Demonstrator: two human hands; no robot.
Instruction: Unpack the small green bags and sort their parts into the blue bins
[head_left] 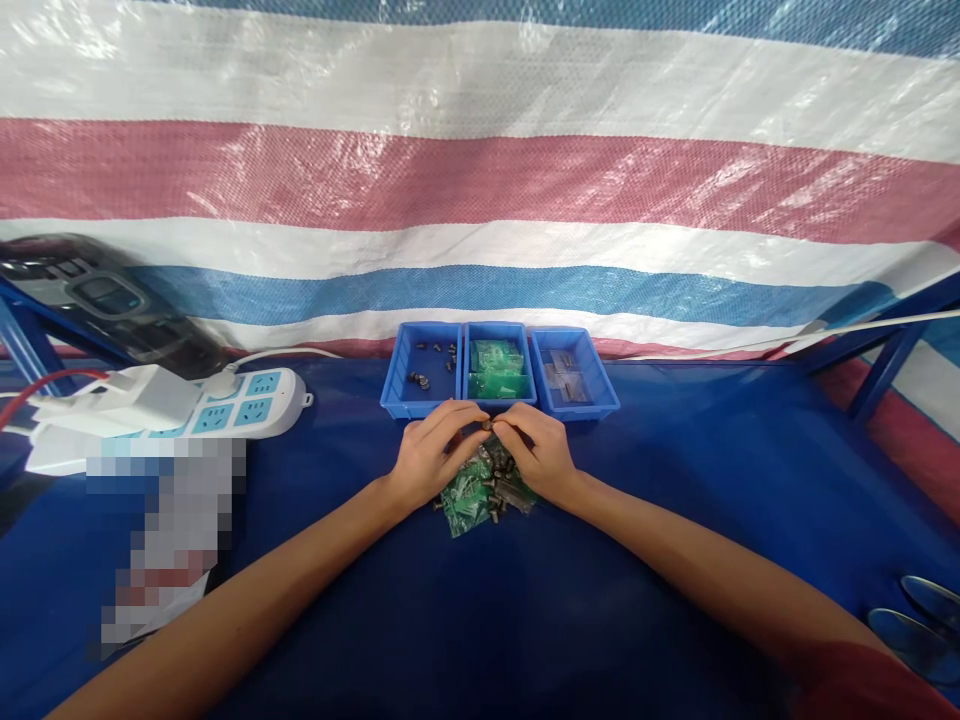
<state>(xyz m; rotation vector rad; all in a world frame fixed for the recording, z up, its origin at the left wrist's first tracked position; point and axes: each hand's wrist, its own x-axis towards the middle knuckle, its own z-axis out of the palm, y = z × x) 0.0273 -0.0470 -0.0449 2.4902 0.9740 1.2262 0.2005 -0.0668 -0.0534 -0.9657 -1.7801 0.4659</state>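
Fingertips of my left hand (427, 458) and my right hand (546, 458) meet in a pinch around a small brownish screw (487, 424), mostly covered by the fingers. Both hands are closed and hover over a small pile on the blue table. In that pile lie a green plastic packet (466, 505), a clear packet (516, 496) and several loose metal screws (494, 512). Just beyond the hands stand three blue trays. The left tray (421, 410) has several loose screws, the middle tray (499, 403) green packets, and the right tray (581, 410) clear packets with small metal parts.
A white power strip (289, 405) with plugs and cables lies at the left, beside a black device in plastic wrap (112, 295). A blurred-out packet (176, 540) is near my left forearm. Eyeglasses (911, 635) rest at the lower right. Striped sheeting (480, 180) hangs behind the table.
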